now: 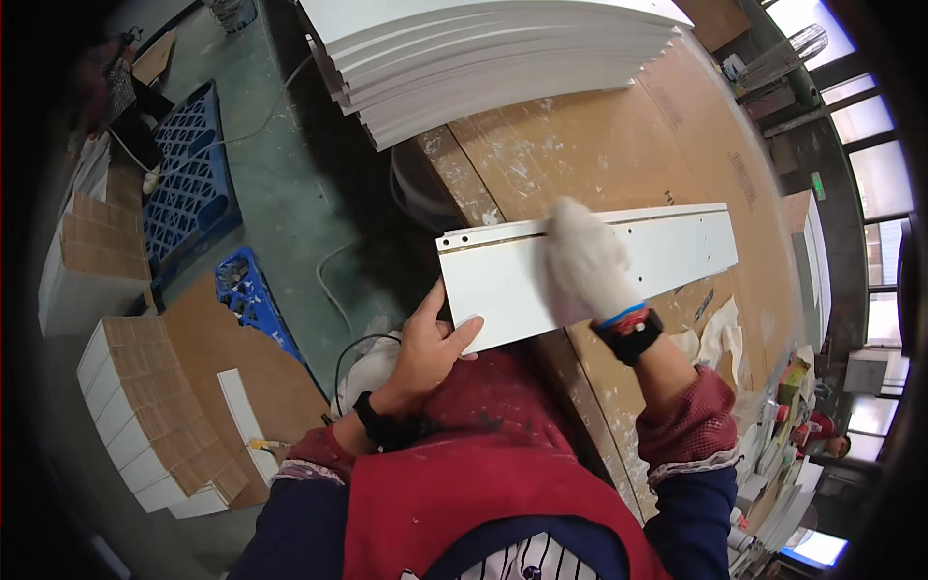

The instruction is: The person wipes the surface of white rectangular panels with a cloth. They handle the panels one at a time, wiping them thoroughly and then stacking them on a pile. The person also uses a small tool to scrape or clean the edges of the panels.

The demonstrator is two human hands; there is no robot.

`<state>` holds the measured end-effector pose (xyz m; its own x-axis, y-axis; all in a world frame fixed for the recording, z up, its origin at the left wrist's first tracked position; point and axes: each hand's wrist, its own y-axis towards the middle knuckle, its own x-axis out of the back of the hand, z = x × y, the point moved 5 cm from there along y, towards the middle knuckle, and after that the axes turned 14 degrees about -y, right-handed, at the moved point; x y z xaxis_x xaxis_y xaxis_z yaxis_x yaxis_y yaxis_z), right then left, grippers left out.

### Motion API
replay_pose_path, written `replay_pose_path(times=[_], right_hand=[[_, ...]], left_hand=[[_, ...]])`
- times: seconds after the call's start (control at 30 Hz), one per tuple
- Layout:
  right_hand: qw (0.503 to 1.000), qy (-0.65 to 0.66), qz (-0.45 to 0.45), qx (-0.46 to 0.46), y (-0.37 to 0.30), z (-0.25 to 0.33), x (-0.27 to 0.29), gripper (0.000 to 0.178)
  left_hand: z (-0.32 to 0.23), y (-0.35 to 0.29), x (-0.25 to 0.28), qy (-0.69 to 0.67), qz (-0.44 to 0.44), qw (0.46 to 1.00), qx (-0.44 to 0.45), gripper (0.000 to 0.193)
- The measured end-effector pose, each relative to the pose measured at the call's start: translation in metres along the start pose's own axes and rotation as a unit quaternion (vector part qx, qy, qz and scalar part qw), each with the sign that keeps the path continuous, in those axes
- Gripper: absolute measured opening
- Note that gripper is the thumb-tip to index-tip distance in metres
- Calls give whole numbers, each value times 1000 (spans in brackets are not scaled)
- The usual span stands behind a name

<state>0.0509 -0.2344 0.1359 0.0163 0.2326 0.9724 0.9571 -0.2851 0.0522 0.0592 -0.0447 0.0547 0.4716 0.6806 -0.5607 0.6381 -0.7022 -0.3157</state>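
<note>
A long white board (580,266) with a groove near its far edge and several small dark holes lies tilted across the table's edge. My bare left hand (433,338) grips its near left corner, thumb on top and fingers underneath. Over the board's middle is my right hand (585,256), in a white glove and smeared by motion. Its fingers are blurred, so I cannot make out whether anything is in them. Dark bands circle both my wrists.
A tall stack of white panels (493,72) stands on the far end of the cardboard-covered table (580,145). On the floor at left are stacked boards (155,406) and a blue plastic pallet (193,164). A person (126,97) is at the far left. Clutter (773,464) lies at right.
</note>
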Motion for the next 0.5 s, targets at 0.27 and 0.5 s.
replay_pose_path(times=[0.27, 0.5], right_hand=[[959, 206, -34, 191, 3, 94, 27, 17], [991, -11, 98, 91, 10, 77, 18, 15]], left_hand=[[6, -4, 6, -65, -4, 998, 8, 56], [18, -5, 11, -94, 50, 994, -27, 69]])
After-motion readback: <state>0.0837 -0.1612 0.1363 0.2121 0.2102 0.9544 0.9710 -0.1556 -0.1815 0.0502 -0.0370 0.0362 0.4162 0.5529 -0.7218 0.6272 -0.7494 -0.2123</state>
